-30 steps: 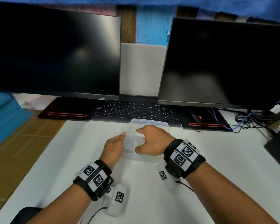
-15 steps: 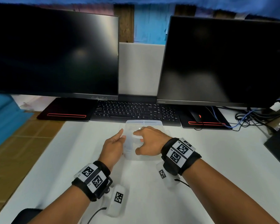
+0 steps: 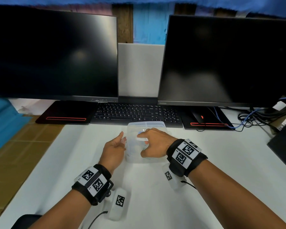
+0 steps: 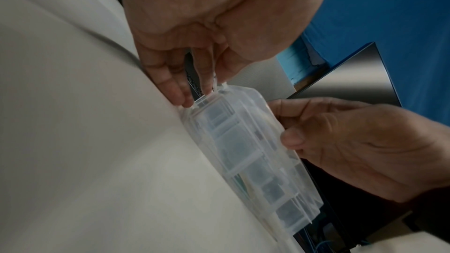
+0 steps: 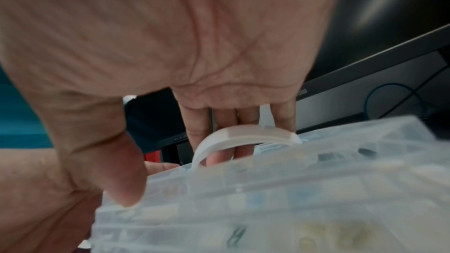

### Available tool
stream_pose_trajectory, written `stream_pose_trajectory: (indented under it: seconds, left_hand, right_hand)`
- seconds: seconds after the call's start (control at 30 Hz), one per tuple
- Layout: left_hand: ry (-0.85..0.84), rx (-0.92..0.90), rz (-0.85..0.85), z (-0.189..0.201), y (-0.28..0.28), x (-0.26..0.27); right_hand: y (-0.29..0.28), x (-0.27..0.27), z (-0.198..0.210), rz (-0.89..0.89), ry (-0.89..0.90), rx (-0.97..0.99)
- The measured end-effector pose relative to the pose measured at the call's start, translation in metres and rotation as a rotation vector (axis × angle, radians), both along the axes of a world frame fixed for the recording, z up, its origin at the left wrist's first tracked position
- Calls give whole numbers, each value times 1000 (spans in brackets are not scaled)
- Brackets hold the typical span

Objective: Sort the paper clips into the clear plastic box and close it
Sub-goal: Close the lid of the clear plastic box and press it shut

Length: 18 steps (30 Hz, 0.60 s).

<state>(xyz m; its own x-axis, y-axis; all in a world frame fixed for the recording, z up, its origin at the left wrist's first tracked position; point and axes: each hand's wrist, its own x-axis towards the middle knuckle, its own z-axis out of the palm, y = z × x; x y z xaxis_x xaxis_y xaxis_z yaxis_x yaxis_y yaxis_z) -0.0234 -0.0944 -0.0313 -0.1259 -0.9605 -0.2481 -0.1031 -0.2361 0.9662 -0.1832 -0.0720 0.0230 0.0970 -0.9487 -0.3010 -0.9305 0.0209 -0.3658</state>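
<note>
The clear plastic box (image 3: 135, 156) lies flat on the white table (image 3: 221, 162) in front of the keyboard, with its lid down. Small coloured paper clips (image 3: 145, 143) show faintly through the lid; in the right wrist view they are blurred patches (image 5: 316, 238). My right hand (image 3: 153, 142) arches over the lid, fingers curled behind the white handle (image 5: 243, 134), thumb (image 5: 124, 186) pressing on the lid. My left hand (image 3: 117, 146) sits at the box's left end. Its straight fingertips (image 4: 180, 97) touch the end tab of the box (image 4: 243, 151).
A black keyboard (image 3: 135, 113) lies just behind the box, under two dark monitors (image 3: 53, 55) (image 3: 224, 60). A mouse (image 3: 199, 116) and tangled cables (image 3: 257, 118) sit at the back right. A dark object (image 3: 284, 144) lies at the right edge.
The left hand has drawn back from the box's side to its left end, thumb now raised. The right hand stays arched on the lid, shifted slightly away from me with the box.
</note>
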Motion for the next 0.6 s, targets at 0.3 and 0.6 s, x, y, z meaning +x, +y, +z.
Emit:
stream_pose_trajectory:
  seconds: [0.3,0.6]
  left_hand:
    - [-6,-22,3,-4,-3,-1]
    - [-34,2,2,-2,-4,1]
  right_hand:
    - [-1,2,-5,8,17,0]
    - [0,3,-7,-43,-22,53]
